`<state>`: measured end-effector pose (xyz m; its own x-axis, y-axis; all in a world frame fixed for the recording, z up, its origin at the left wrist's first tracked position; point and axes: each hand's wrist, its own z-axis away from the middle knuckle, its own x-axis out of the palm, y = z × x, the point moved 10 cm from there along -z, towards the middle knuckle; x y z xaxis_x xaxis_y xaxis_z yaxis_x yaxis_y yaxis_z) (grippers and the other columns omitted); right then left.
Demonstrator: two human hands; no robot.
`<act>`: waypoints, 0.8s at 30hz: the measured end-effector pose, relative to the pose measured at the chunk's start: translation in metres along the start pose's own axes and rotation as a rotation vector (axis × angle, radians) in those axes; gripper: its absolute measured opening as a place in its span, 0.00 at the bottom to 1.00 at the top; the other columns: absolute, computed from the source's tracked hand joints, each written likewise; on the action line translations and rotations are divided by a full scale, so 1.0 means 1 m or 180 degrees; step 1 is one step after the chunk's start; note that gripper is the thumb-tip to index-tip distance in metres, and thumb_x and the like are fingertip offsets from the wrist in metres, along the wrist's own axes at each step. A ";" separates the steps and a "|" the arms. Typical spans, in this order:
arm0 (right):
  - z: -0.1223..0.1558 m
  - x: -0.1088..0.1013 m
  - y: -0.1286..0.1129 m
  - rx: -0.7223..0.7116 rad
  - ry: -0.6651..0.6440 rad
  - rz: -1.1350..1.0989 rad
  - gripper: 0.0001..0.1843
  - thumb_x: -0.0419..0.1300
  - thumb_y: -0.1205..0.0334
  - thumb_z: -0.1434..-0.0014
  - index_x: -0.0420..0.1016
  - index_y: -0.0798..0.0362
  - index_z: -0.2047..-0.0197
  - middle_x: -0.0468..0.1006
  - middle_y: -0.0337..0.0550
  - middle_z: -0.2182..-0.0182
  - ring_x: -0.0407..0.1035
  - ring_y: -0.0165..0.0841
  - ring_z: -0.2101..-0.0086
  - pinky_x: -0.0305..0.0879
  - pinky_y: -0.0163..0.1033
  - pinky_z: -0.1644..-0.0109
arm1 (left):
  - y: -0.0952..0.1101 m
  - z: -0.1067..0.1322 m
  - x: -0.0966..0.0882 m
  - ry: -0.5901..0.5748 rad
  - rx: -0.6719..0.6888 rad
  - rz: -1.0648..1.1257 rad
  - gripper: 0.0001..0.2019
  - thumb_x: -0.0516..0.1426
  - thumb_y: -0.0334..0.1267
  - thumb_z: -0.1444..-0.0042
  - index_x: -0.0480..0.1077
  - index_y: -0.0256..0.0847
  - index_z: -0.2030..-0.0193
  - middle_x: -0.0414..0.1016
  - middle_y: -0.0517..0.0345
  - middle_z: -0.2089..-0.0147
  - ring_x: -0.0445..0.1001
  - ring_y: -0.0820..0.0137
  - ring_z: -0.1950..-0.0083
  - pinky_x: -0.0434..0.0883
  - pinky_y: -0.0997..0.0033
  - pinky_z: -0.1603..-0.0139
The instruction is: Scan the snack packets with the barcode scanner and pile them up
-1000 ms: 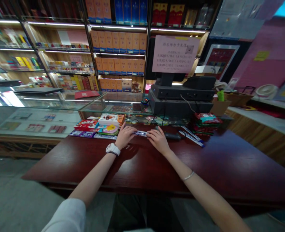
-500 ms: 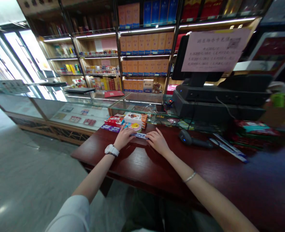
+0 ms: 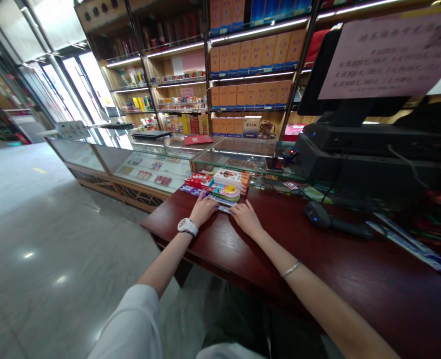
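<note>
Both hands are at the near edge of a group of small packages on a dark red-brown desk. My left hand [image 3: 204,210], with a white watch on its wrist, has its fingers bent at the left end of a slim blue-and-white packet [image 3: 225,209]. At the packet's right end are the fingertips of my right hand [image 3: 246,218]. Another slim packet [image 3: 222,200] lies just behind. Beyond it are a rounded yellow-and-green package [image 3: 224,191], red packs [image 3: 198,180], purple packs [image 3: 191,190] and white-and-orange boxes [image 3: 232,177]. My left fingertips are partly hidden.
A black barcode scanner [image 3: 332,222] lies to the right, beside long blue-and-white strips [image 3: 407,244]. The cash register [image 3: 373,149] stands behind it with a pink notice [image 3: 388,55]. Glass display counters [image 3: 149,172] and stocked shelves [image 3: 250,60] run along the back.
The view has swung left and closer, so everything sits further right. Between my hands, a slim packet now shows slightly nearer me, with another visible behind it.
</note>
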<state>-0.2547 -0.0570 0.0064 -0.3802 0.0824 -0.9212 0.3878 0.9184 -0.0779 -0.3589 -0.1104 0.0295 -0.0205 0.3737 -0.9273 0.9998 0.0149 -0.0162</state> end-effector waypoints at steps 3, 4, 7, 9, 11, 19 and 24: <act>0.001 0.000 0.000 0.0045 -0.0011 -0.0064 0.15 0.53 0.67 0.34 0.75 0.49 0.47 0.79 0.47 0.52 0.71 0.38 0.49 0.50 0.57 0.32 | 0.002 0.005 0.000 -0.0029 -0.0175 0.0038 0.09 0.55 0.34 0.38 0.76 0.46 0.56 0.80 0.58 0.52 0.74 0.64 0.47 0.47 0.46 0.27; 0.003 0.000 -0.001 0.0040 -0.0006 -0.0065 0.16 0.53 0.66 0.34 0.75 0.50 0.46 0.78 0.49 0.49 0.70 0.39 0.48 0.50 0.58 0.32 | 0.003 0.008 -0.001 -0.0028 -0.0262 0.0031 0.10 0.55 0.35 0.38 0.76 0.46 0.54 0.79 0.57 0.49 0.73 0.64 0.46 0.47 0.46 0.27; 0.011 -0.001 -0.010 -0.0021 0.0011 -0.0023 0.19 0.52 0.65 0.34 0.72 0.52 0.41 0.71 0.54 0.41 0.66 0.43 0.42 0.50 0.60 0.32 | 0.012 0.023 -0.004 0.0067 -0.0531 -0.0083 0.17 0.55 0.42 0.37 0.71 0.44 0.43 0.73 0.51 0.40 0.71 0.59 0.41 0.46 0.42 0.27; 0.019 0.002 -0.019 -0.0056 0.0003 -0.0034 0.22 0.51 0.64 0.33 0.68 0.55 0.38 0.69 0.55 0.38 0.63 0.44 0.40 0.50 0.60 0.31 | 0.018 0.033 -0.002 0.0095 -0.0670 -0.0086 0.24 0.52 0.47 0.35 0.62 0.43 0.35 0.69 0.47 0.36 0.69 0.57 0.37 0.46 0.39 0.27; 0.026 0.005 -0.026 -0.0046 -0.0024 -0.0064 0.23 0.49 0.61 0.32 0.65 0.54 0.35 0.68 0.54 0.37 0.62 0.44 0.39 0.50 0.60 0.32 | 0.024 0.041 0.006 -0.0011 -0.0738 -0.0070 0.25 0.48 0.49 0.33 0.59 0.44 0.32 0.64 0.46 0.32 0.64 0.55 0.33 0.46 0.37 0.28; 0.033 0.003 -0.028 0.0109 -0.0113 -0.0161 0.24 0.48 0.58 0.32 0.67 0.56 0.37 0.68 0.54 0.37 0.61 0.45 0.37 0.49 0.59 0.31 | 0.020 0.043 0.029 -0.0486 -0.1011 0.0051 0.27 0.42 0.52 0.31 0.53 0.48 0.29 0.54 0.53 0.27 0.55 0.53 0.28 0.47 0.33 0.30; 0.033 0.005 -0.021 0.0242 -0.0090 -0.0214 0.25 0.48 0.57 0.32 0.66 0.58 0.36 0.66 0.57 0.36 0.59 0.46 0.37 0.48 0.60 0.31 | 0.020 0.038 0.032 -0.0522 -0.0969 0.0095 0.27 0.43 0.53 0.32 0.52 0.51 0.28 0.53 0.55 0.26 0.54 0.52 0.27 0.47 0.32 0.30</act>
<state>-0.2369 -0.0887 -0.0097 -0.3841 0.0095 -0.9232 0.4253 0.8894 -0.1678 -0.3395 -0.1335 -0.0143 0.0349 0.2244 -0.9739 0.9512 0.2914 0.1012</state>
